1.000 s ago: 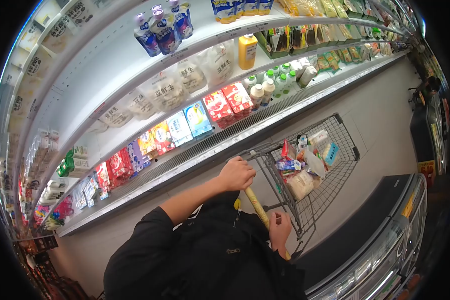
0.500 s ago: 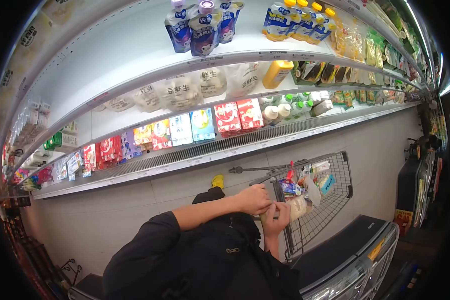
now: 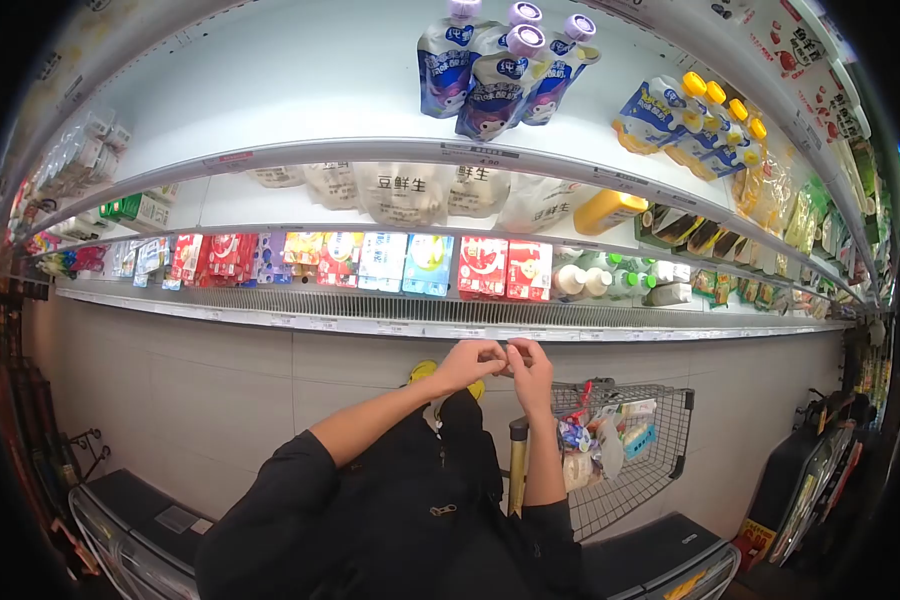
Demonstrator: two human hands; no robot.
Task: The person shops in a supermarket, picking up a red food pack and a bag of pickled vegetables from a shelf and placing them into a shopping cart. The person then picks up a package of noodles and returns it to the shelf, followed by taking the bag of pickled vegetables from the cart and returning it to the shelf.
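Observation:
My left hand (image 3: 467,364) and my right hand (image 3: 530,374) meet fingertip to fingertip in front of my body, just below the front edge of the shelf. The fingers of both are curled and pressed together; anything between them is too small to make out. Neither hand is on the yellowish handle (image 3: 518,462) of the shopping cart (image 3: 660,478), which shows beside my right forearm. Packaged goods (image 3: 598,440) lie inside the cart, to the right of my right hand.
A chilled shelf (image 3: 270,150) spans the view, with purple-capped pouches (image 3: 495,95), yellow-capped pouches (image 3: 650,120), a yellow bottle (image 3: 610,212), white bags (image 3: 400,194) and red boxes (image 3: 483,268). Low black-topped cases (image 3: 135,510) stand behind. My yellow shoe (image 3: 423,371) is on the floor.
My hands have left the cart handle and come together above the floor near the shelf. The view has turned to face the shelf, and the cart now appears lower, right of my hands.

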